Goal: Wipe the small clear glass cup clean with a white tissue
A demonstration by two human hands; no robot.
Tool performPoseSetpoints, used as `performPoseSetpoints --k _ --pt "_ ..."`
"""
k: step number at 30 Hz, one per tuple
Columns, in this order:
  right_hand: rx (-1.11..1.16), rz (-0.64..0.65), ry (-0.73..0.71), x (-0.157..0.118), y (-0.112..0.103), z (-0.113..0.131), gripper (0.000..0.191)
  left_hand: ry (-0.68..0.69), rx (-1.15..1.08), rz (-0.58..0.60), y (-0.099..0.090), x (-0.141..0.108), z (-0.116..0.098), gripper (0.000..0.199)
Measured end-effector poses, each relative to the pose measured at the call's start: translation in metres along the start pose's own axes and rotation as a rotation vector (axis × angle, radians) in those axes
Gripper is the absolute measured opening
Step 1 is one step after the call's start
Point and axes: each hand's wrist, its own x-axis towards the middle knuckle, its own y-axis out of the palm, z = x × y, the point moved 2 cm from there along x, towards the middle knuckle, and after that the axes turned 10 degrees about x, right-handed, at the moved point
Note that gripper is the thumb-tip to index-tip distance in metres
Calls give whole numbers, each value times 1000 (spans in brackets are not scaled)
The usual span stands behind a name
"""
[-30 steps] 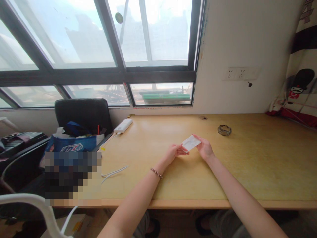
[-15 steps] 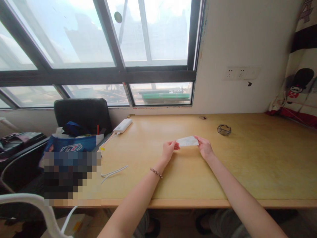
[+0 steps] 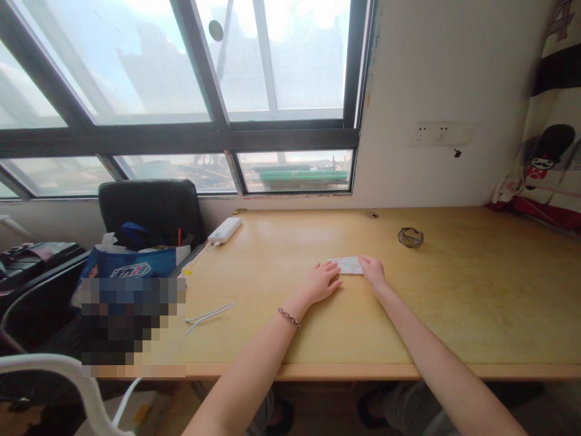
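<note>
A small white sheet [image 3: 349, 265] lies low over the wooden table [image 3: 476, 290], between my two hands. My left hand [image 3: 323, 281] rests flat with its fingers apart, its fingertips on the sheet's left end. At the right end, my right hand [image 3: 373, 271] has its fingers closed on the sheet. A beaded bracelet [image 3: 289, 318] circles my left wrist.
A dark metal ring-shaped object [image 3: 411, 237] sits at the back right. On the left edge lie a white power bank [image 3: 226, 231] and a white cable [image 3: 211, 313]. Beyond that edge, a blue bag [image 3: 131, 263] stands on a black chair [image 3: 152, 206].
The white sheet has come down toward the table. My left hand has let go of its pinch and spread its fingers over the left end. My right hand has moved slightly down with the sheet.
</note>
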Motion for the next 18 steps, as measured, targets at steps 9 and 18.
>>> performPoseSetpoints --k 9,18 --pt "-46 -113 29 11 -5 -16 24 24 34 86 0 -1 2 33" --pt "20 -68 32 17 -12 -23 43 -2 19 142 1 -3 1 37"
